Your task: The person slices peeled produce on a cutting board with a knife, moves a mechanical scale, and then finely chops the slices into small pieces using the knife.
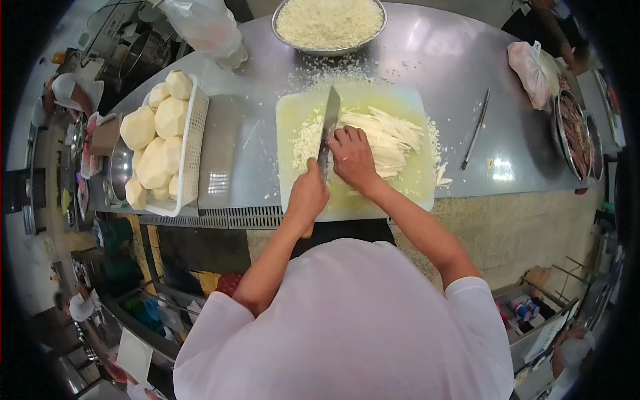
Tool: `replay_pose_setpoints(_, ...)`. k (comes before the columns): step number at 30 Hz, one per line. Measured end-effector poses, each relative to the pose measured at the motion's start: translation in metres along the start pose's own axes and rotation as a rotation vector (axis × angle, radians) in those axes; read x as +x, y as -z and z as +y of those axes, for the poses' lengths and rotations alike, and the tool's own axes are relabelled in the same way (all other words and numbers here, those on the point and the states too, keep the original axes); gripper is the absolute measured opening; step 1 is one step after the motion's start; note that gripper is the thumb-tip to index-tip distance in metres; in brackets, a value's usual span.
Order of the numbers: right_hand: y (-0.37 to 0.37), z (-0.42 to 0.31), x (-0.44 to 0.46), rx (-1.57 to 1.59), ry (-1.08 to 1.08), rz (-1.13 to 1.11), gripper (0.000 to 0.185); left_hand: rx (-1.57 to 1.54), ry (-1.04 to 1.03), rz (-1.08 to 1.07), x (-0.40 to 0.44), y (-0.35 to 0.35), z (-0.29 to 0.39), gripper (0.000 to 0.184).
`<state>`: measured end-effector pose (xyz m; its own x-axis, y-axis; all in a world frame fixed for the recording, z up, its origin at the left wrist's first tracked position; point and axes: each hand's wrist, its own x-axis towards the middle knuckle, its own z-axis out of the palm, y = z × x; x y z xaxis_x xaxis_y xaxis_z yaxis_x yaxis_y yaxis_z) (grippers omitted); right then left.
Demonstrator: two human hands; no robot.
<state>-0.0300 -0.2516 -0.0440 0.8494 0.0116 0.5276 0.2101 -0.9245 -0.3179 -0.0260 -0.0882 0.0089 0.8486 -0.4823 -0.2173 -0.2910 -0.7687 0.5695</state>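
My left hand [308, 197] is wrapped round the handle of a broad-bladed knife [331, 115]. The blade stands on edge on a pale green cutting board [290, 120], its far end pointing away from me. Just right of the blade, my right hand [353, 157] rests with curled fingers on a heap of thin, pale vegetable strips [390, 143], holding them down. Finely chopped bits [306, 140] lie left of the blade. More crumbs are scattered beyond the board and along its right side.
Peeled pale root vegetables [153, 163] fill a white basket [194, 143] at left. Beyond the board are a bowl of chopped pieces [328, 23] and a plastic bag [203, 30]. A thin metal rod [476, 130], another bag [530, 73] and a bowl of reddish food [575, 133] lie right. Other people appear at the edges.
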Motion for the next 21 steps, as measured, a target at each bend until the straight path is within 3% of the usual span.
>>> replay_pose_setpoints(5,0.005,0.001,0.004,0.015,0.012,-0.039,0.022,0.038,-0.045,0.006,-0.011,0.04,0.021,0.029)
replay_pose_setpoints(7,0.0,0.001,0.003,0.006,-0.002,-0.027,0.023,-0.051,0.078,-0.047,-0.038,0.045,0.028,0.027)
replay_pose_setpoints(10,0.003,0.0,0.0,0.007,-0.004,-0.037,0.024,-0.006,0.042,0.004,-0.007,-0.01,0.005,0.027)
replay_pose_setpoints(16,0.002,0.003,0.006,0.014,0.017,0.003,0.024,-0.026,0.016,0.016,-0.027,0.027,0.025,0.025)
replay_pose_setpoints(18,0.003,0.001,0.0,0.003,0.0,-0.032,0.023,-0.06,0.078,-0.021,-0.033,0.01,0.021,0.025)
replay_pose_setpoints(21,0.002,-0.001,0.002,0.02,-0.006,-0.039,0.019,-0.029,-0.012,0.1,0.009,-0.02,0.005,0.024)
